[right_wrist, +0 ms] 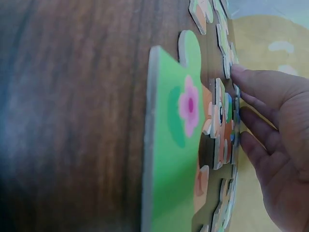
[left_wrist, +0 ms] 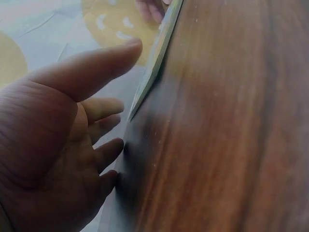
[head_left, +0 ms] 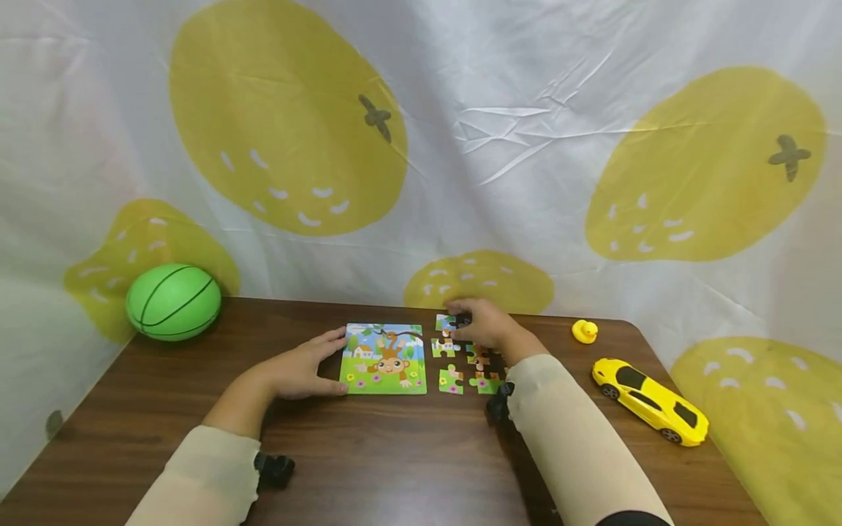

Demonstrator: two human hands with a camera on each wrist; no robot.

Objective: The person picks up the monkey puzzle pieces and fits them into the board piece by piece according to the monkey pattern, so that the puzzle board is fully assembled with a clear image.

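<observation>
Left fingers (head_left: 327, 339) lie beside the squarish puzzle (head_left: 384, 359) — sky edge (head_left: 375, 328) pointing away.

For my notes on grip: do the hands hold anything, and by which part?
The left hand, beside the picture board, holds nothing. Whether the right hand pinches a far puzzle piece cannot be told.

You've got a blue-green monkey-print board (head_left: 384, 359), puzzle pieces (right_wrist: 169, 169) (pink flower on green), yellow car (head_left: 650, 402) and duck (head_left: 584, 332), black-lined green ball (head_left: 174, 302), brown wood-grain table (head_left: 395, 446)
</observation>
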